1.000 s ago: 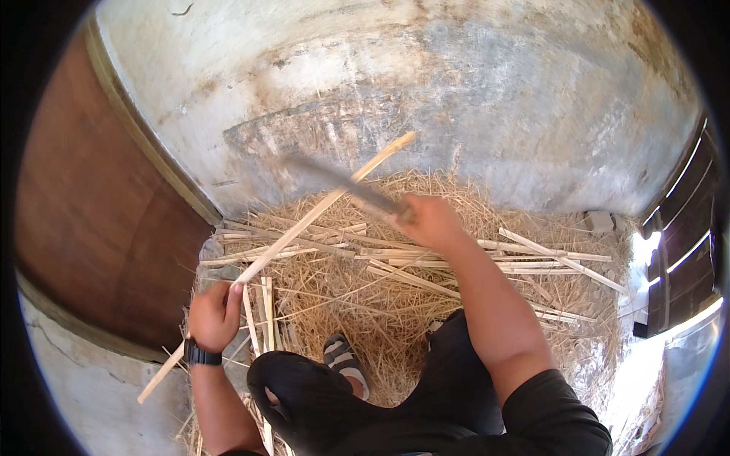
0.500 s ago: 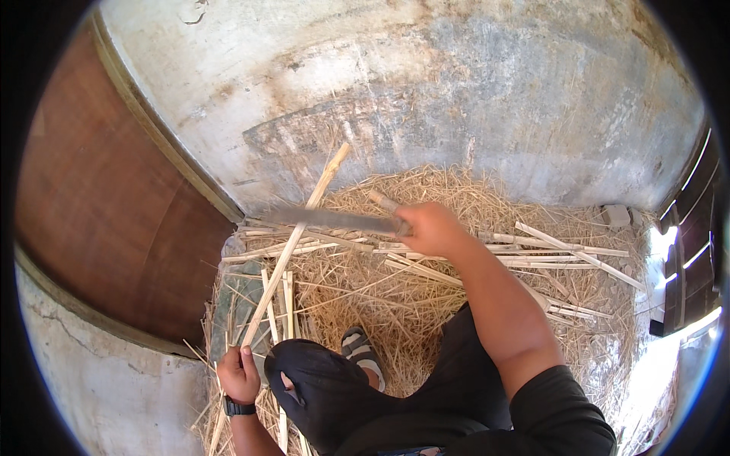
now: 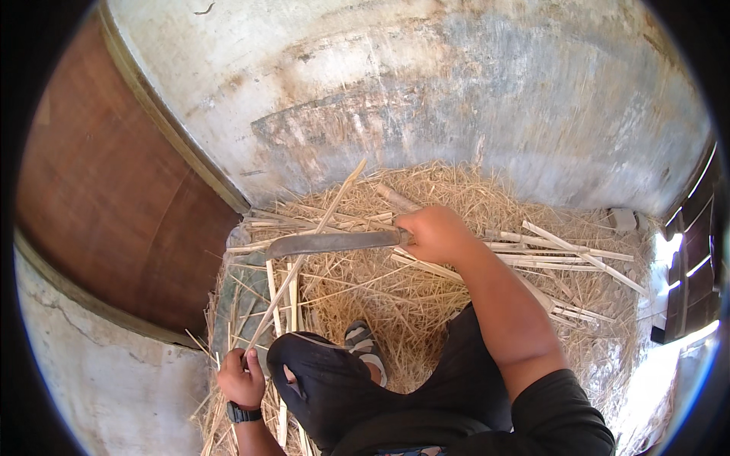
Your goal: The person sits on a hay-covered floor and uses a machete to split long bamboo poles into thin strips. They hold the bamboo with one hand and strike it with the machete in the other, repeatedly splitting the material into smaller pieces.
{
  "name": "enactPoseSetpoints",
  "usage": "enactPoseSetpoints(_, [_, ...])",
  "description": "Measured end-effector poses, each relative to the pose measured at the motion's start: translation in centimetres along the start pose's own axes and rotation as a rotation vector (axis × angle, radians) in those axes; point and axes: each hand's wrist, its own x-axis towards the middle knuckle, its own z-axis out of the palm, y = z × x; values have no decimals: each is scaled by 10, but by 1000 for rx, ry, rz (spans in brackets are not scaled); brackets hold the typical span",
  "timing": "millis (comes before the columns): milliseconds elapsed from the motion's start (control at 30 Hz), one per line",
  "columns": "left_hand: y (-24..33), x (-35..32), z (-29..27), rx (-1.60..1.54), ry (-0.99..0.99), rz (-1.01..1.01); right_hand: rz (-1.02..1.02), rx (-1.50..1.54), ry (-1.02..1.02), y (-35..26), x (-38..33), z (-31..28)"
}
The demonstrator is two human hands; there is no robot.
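My left hand (image 3: 242,378), with a dark watch on its wrist, is closed around the lower end of a long pale strip (image 3: 280,295) that looks like split bamboo. The strip slants up and away to the right, its narrow edge toward me. In my right hand (image 3: 437,235) is the handle of a machete (image 3: 334,242). Its long, worn grey blade points left, crossing over the strip near the middle. Whether the edge touches the strip, I cannot tell. Behind my right fist shows a thick round bamboo piece (image 3: 397,199).
Straw and shavings (image 3: 365,304) cover the ground. Several split strips (image 3: 566,251) lie to the right, others by my left knee. A stained wall (image 3: 471,114) rises in front, a brown door panel (image 3: 129,190) stands left, and a grey block (image 3: 623,220) sits at the far right.
The machete blade has come lower along the strip, its tip dropping, and is less blurred. The strip has turned from its broader face to its narrow edge. Both hands keep their holds.
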Motion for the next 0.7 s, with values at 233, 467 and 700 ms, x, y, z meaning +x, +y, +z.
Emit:
enactPoseSetpoints(233, [-3, -1, -2, 71, 18, 63, 373, 286, 201, 48, 5, -1])
enactPoseSetpoints(467, [7, 10, 7, 20, 12, 33, 22, 148, 35, 10, 4, 8])
enactPoseSetpoints(700, [19, 17, -1, 17, -22, 8, 425, 86, 187, 60, -1, -7])
